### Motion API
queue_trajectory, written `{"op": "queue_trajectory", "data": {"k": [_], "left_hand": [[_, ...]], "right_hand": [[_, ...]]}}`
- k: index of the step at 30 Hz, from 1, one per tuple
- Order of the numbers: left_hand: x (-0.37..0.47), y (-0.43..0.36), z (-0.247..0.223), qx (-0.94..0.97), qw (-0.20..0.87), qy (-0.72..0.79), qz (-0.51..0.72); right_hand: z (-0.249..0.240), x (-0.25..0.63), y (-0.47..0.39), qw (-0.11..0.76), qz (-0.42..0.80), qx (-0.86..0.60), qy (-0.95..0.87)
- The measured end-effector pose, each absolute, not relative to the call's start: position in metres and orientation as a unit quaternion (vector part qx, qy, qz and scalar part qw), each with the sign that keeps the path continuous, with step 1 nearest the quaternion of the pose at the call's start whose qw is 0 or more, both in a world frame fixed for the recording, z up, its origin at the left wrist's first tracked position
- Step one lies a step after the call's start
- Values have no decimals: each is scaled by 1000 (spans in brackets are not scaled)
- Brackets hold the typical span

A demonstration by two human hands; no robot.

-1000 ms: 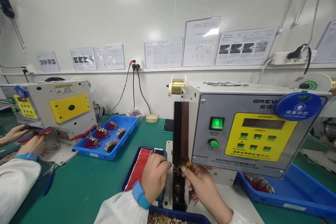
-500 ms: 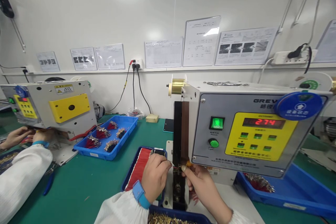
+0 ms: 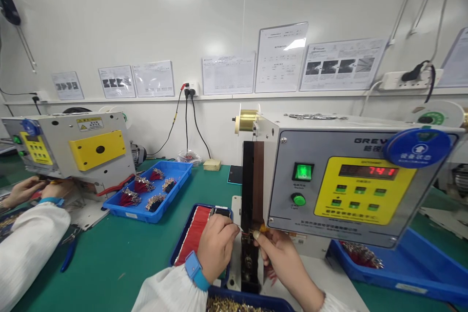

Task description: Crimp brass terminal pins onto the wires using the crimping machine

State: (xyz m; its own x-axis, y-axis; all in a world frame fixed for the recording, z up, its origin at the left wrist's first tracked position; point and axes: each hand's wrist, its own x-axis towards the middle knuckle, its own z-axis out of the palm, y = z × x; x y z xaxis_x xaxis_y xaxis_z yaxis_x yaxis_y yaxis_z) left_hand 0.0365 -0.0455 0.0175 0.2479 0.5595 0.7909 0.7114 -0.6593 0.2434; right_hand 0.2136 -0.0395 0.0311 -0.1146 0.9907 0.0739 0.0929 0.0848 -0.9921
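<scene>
At the narrow dark press column (image 3: 247, 175) of the nearer machine (image 3: 329, 185), two bare hands meet from either side. The left hand (image 3: 218, 243), with one blue wristband (image 3: 197, 270), pinches a thin wire (image 3: 240, 228) between thumb and forefinger, its end reaching the column. The right hand (image 3: 280, 253) has thumb and forefinger drawn narrow at the other side of the column — whether they close on anything is too small to tell. A few red wires (image 3: 271, 275) hang below that hand.

One dark blue tray (image 3: 175, 248) of red wires lies beside the left hand, partly hidden by it; one more navy tray (image 3: 285, 303), below the hands, holds many gold-coloured terminals (image 3: 234, 306). Two brighter blue trays stand further out: the left one (image 3: 146, 218) carries five bundles, three red (image 3: 142, 185) and two dark (image 3: 155, 203), and the right one (image 3: 420, 268) shows one red bundle (image 3: 361, 255).

Two machines are in sight. The nearer one's display (image 3: 367, 171) shows three red digits, and the second machine (image 3: 73, 146) has two hands of a co-worker (image 3: 27, 192) at it, near one pair of blue-handled pliers (image 3: 68, 254). One spool (image 3: 247, 120) of gold-coloured wire sits behind the column — seven sheets (image 3: 281, 58) line the wall, one cut off at the edge.
</scene>
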Motion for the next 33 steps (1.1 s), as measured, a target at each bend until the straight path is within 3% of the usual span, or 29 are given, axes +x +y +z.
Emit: {"op": "queue_trajectory", "data": {"k": [33], "left_hand": [[36,-45,15,-791,71,-405,-453]], "right_hand": [[32,213,-42,475,481,-478,-562]]}}
